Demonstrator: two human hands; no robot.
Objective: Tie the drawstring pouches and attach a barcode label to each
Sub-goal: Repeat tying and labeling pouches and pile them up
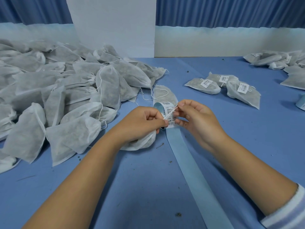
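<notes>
Nearest, a pale liner strip [189, 162] is laid across the blue table [132, 187], running up to the hands. The gathered neck of a pouch [143, 142] is gripped in the curled left hand [145, 123]. Its drawstring [170, 111] is pinched by the right hand [196, 118] and held taut between both. Step judged: tying, label not yet applied. Next, a knot is needed, then a barcode label [171, 123] peeled from the strip. Farther off, untied pouches [66, 88] are heaped left; labelled pouches [222, 85] lie right.
</notes>
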